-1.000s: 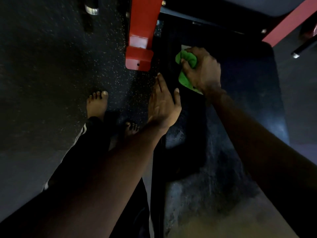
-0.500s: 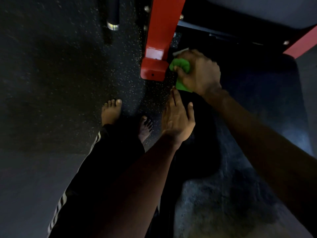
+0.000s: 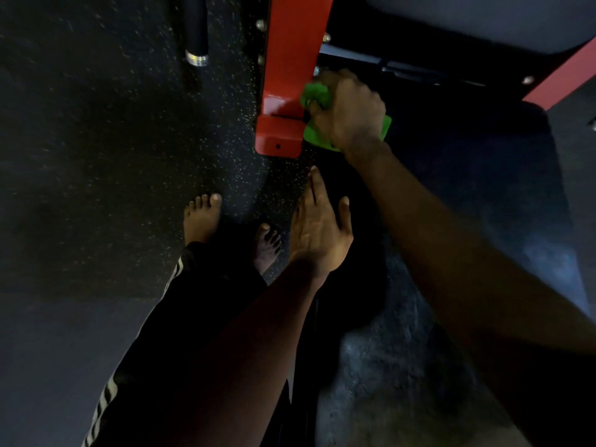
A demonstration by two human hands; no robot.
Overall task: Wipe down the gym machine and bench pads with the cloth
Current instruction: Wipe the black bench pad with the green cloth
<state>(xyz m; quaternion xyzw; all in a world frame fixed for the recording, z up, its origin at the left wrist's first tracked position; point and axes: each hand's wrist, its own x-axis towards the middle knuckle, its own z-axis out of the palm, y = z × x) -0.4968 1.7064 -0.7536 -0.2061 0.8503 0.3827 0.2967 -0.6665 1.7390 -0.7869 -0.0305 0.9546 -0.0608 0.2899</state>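
right hand [image 3: 351, 111] gripping green cloth [image 3: 317, 95], against red frame [image 3: 290, 75]

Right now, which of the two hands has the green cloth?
The right hand, curled round the green cloth against the red frame post. The left hand has straight fingers and holds nothing.

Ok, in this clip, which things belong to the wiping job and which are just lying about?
Job: green cloth, gripped by the right hand; red frame next to it; grey pad.
Lying about: black bar with metal tip; speckled floor; left hand, fingers straight, holding nothing.
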